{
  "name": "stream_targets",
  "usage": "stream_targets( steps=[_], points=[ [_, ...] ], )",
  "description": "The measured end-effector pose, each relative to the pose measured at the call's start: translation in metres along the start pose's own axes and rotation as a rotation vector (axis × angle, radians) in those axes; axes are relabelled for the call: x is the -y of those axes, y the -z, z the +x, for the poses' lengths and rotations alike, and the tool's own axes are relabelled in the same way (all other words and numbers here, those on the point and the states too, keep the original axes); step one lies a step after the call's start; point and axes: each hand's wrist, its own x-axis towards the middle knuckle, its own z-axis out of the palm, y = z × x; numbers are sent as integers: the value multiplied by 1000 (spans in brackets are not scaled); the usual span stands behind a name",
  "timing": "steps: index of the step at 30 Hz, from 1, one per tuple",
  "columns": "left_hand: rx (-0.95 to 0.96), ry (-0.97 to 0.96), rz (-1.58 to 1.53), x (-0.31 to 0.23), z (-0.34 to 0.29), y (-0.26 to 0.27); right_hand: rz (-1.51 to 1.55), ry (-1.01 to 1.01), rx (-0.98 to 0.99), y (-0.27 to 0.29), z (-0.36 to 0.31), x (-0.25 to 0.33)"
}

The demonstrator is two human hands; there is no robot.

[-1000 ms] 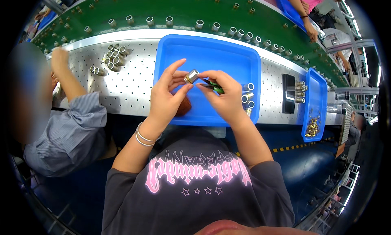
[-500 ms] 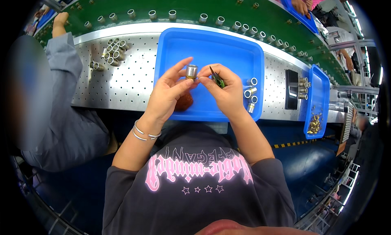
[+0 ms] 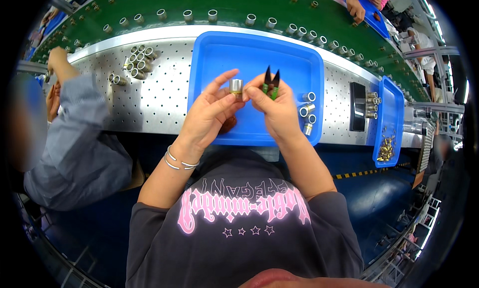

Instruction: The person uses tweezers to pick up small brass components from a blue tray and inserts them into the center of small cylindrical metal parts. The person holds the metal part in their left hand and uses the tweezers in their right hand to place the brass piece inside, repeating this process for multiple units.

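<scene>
My left hand holds a silver metal sleeve with a brass-coloured base upright between thumb and fingers, over a blue tray. Close beside it, my right hand grips green-handled snips, whose two dark blades point up and stand apart. The right thumb and fingertip pinch near the base of the sleeve; whether anything small is between them I cannot make out. Below my left hand, a reddish-brown lump is partly hidden. Several similar metal sleeves lie at the tray's right side.
Beyond the perforated metal bench, a green conveyor belt carries a row of sleeves. More sleeves cluster at left. A black box and a smaller blue tray with brass parts are at right. A co-worker's grey sleeve is at left.
The snips have turned in my right hand, so both blades now show apart and pointing up. My left hand keeps the sleeve. At left, the co-worker's arm has drawn back from the belt.
</scene>
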Motion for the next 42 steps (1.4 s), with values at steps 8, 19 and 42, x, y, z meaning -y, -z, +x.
stream_targets(
  steps=[8, 19, 42],
  points=[
    [-37, -8, -63, -3, 2, -4, -76, 20, -32, 6, 0, 3],
    [-85, 24, -126, -3, 2, -5, -161, 66, -57, 16, -2, 4],
    [34, -308, 719, 2, -2, -15, -651, 212, -14, 23, 4, 25]
  ],
)
